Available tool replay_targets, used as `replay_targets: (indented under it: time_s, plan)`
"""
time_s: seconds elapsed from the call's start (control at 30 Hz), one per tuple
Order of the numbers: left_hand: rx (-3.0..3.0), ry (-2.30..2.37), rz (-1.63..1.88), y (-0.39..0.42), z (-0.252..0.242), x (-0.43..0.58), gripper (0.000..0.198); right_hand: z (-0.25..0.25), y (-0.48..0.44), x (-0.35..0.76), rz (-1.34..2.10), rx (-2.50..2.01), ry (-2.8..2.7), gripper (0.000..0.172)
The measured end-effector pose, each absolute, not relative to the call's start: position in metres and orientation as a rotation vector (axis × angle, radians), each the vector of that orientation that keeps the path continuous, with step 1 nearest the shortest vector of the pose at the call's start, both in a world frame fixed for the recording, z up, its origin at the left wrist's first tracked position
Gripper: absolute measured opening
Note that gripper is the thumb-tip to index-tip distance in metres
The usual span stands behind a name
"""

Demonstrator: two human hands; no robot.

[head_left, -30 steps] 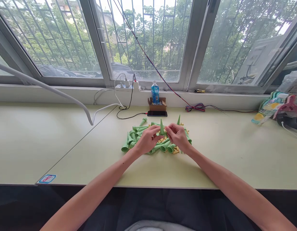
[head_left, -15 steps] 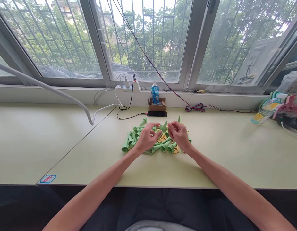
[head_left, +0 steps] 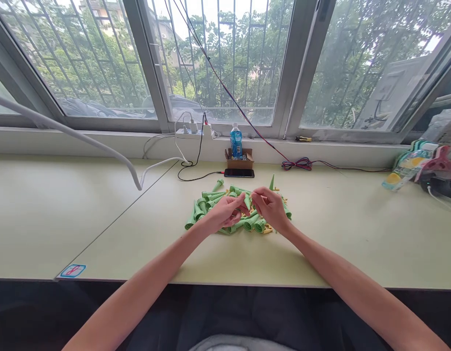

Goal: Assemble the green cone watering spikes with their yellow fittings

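Observation:
A heap of green plastic cones (head_left: 207, 204) mixed with small yellow pieces (head_left: 267, 227) lies on the pale green table (head_left: 320, 234). Both my hands hover over the middle of the heap, fingertips almost touching. My left hand (head_left: 225, 212) has its fingers closed round a green cone (head_left: 247, 201) that points up between the two hands. My right hand (head_left: 271, 208) is pinched at the cone's side; what its fingers hold is too small to make out. One cone (head_left: 272, 183) stands upright behind my right hand.
A black phone (head_left: 239, 172), a small cardboard box (head_left: 239, 159) and a blue bottle (head_left: 235, 140) sit behind the heap below the window. White cables (head_left: 101, 146) cross the left side. A red and blue wire bundle (head_left: 296, 163) and bags (head_left: 422, 165) lie at the right.
The green cone between my hands went from upright to tilted and now sits lower, gripped by my left hand. My right hand has closed in on it again.

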State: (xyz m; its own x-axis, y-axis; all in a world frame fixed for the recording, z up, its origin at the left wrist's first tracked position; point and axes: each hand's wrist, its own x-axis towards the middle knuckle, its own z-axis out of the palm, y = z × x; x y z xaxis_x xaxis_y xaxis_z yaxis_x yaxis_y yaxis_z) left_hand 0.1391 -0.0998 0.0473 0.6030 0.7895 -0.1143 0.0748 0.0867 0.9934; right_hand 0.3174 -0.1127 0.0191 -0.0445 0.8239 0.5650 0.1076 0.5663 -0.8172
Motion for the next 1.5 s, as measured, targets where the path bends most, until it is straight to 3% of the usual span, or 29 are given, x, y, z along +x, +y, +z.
replay_targets:
  time_s: [1.5]
  plan:
    - [2.021, 0.802, 1.090, -0.1067, 0.0452, 0.1406, 0.025, 0.0226, -0.1153, 0.3162, 0.964, -0.838, -1.491, 0.037]
